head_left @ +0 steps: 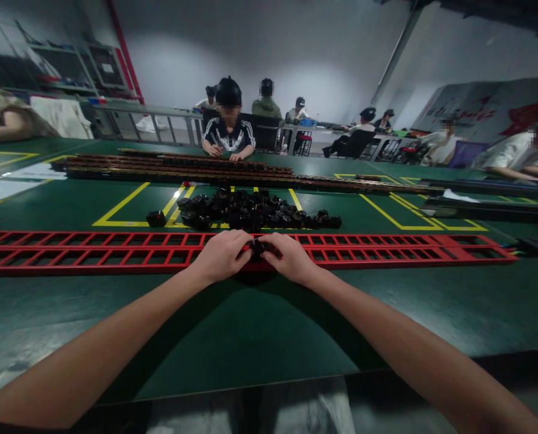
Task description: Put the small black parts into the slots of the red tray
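Both hands meet over the middle of a long red slotted frame (377, 255) that lies across the green table. My left hand (223, 254) is closed, its thumb and fingers gripping a small black block (258, 248) from the left. From the right, my right hand (290, 256) is closed on the same block. The block sits at the frame's slots, and the fingers partly cover it; whether it is seated in a slot I cannot tell. Just beyond the frame lies a pile of black blocks (250, 208), with one black block (155, 218) apart at its left.
Long dark strips (182, 169) lie stacked across the table behind the pile. Yellow tape lines (119, 205) mark the green table (269, 325). Opposite me sits a person (229, 123) with hands on the table. Dark rails (485, 210) lie at the right.
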Motion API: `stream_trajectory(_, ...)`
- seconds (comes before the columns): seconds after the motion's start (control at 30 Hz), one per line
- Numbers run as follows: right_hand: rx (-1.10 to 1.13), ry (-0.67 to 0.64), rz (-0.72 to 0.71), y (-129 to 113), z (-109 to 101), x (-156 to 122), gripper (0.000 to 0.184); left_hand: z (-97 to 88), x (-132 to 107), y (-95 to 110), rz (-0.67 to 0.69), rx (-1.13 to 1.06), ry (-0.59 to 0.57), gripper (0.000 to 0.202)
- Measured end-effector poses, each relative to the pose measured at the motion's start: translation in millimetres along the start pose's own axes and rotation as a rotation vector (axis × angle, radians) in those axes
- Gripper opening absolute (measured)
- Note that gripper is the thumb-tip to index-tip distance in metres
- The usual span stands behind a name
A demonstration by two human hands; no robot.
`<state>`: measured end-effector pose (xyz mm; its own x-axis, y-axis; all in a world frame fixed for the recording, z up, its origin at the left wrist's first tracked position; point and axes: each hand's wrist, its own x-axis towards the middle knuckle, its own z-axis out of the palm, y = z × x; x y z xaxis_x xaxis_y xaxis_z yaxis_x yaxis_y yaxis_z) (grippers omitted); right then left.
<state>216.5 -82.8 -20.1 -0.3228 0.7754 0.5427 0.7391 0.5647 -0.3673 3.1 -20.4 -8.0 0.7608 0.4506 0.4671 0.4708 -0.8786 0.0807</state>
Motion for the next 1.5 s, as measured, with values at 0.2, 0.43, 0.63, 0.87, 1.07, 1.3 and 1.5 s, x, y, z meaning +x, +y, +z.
stream_trajectory(0.2,0.030,-0.007,0.041,-0.3,-0.6,-0.8,0.018,-2.5,-0.7,1.8,0.014,0.012,-0.036,0.022)
stream_trajectory(0.43,0.084,-0.025,0.016,-0.7,-0.4,-1.1,0.022,-2.0,-0.3,2.5,-0.032,0.023,-0.039,0.022)
stream_trajectory(0.63,0.091,0.043,0.001,0.6,2.3,-1.8,0.026,2.5,-1.3,-0.3,-0.012,-0.002,-0.011,0.022)
stream_trajectory(0.87,0.070,0.025,-0.149,-0.2,1.1,-0.1,0.050,4.4,-3.0,-0.3,0.061,0.068,0.043,0.022)
stream_trajectory(1.07,0.080,-0.057,-0.105,-2.5,0.3,0.6,0.052,8.5,-3.8,-3.8,0.096,0.164,0.054,0.026)
stream_trajectory(1.3,-0.033,-0.089,-0.055,-0.3,-13.4,6.6,0.033,7.1,-3.8,-0.2,0.067,0.144,0.038,0.027)
stream_trajectory(1.5,-0.122,0.248,0.177,27.2,-46.1,14.0,0.040,5.3,-0.8,-0.5,-0.028,0.085,-0.053,0.027)
